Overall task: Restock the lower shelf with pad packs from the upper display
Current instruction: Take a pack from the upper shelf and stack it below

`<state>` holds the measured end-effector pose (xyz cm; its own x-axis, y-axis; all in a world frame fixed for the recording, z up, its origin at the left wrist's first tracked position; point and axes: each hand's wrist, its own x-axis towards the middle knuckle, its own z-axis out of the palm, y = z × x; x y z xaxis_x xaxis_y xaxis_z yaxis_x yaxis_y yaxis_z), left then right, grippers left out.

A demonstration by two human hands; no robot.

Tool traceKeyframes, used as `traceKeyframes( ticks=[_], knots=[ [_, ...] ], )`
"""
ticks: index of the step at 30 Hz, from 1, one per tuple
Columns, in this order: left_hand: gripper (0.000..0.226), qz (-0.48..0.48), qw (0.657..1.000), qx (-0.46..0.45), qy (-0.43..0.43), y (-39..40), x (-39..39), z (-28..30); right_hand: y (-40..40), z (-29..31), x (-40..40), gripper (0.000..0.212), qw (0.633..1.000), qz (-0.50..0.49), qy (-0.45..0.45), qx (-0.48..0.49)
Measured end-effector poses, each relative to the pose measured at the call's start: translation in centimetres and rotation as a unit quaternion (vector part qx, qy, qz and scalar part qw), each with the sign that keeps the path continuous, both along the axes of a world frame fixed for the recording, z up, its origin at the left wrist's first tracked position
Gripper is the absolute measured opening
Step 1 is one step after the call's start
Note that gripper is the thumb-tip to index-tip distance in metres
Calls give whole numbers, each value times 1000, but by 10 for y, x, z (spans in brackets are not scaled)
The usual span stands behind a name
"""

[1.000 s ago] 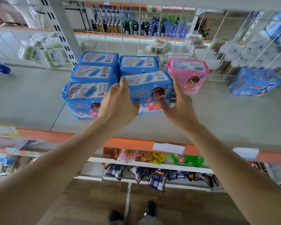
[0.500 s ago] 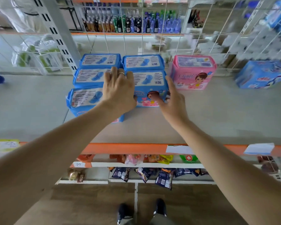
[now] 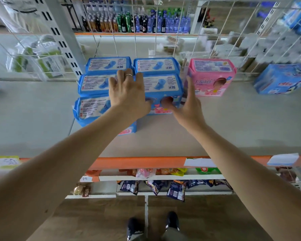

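A blue pad pack [image 3: 161,86] stands on the grey shelf [image 3: 233,122], close in front of a second blue pack [image 3: 156,65]. My left hand [image 3: 129,94] lies over its left top corner, fingers spread and reaching onto the neighbouring blue pack [image 3: 94,84]. My right hand [image 3: 189,105] clasps its right side, thumb on the printed front. Another blue pack [image 3: 90,106] stands at the front of the left column, partly behind my left forearm. A pink pad pack [image 3: 212,77] stands just right of my right hand.
A wire grid [image 3: 198,32] backs the shelf and a white slotted post [image 3: 63,35] rises at the left. A larger blue package [image 3: 280,79] sits far right. Under the orange shelf edge [image 3: 137,162], lower shelves hold snack packets [image 3: 155,186]. My shoes [image 3: 135,226] are on the wooden floor.
The blue pack was held up near the shelf's front; it has gone back and down, and now stands against the rear pack. Both hands followed it and stay on it.
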<state>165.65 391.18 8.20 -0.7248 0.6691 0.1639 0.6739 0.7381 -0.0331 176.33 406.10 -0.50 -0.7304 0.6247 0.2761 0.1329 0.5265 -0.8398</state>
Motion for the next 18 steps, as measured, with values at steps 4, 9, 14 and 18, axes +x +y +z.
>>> traceKeyframes(
  ticks=[4,9,14,18],
  knots=[
    [73,51,945,320,-32,-71,-6,1,3,4,3,105,993,81,0,-92],
    [76,220,766,532,-285,-141,-23,-42,4,10,-10,104,973,131,50,-185],
    [19,185,648,615,-411,-117,-26,-57,-2,6,-21,102,981,100,83,-143],
    [17,192,610,641,-424,-116,-42,-54,-9,-2,-25,92,981,91,101,-135]
  ],
)
